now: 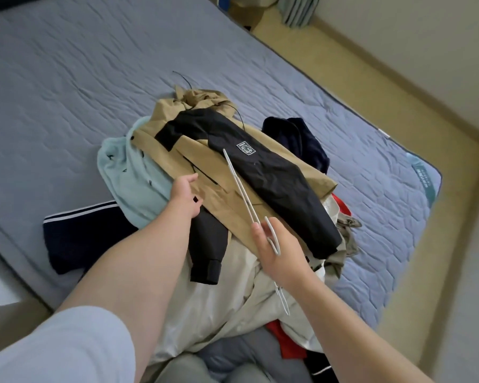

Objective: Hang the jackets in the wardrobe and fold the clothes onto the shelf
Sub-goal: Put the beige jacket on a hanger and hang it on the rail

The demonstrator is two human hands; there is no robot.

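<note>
I see a bed (67, 78) filling most of the view, with a heap of clothes near its front right part and a strip of floor (398, 134) along its right side. A jacket (233, 167) lies on top of the heap, a hanger (241, 189) slanting over it, with another garment (133, 172) tucked under its left edge. My left hand (184, 196) rests on the jacket's left edge, and my right hand (277, 255) grips the hanger's near part, in front of the jacket.

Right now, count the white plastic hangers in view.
1: the white plastic hanger is held in the right hand, over the tan and black jacket. The clothes pile could hide others.
</note>
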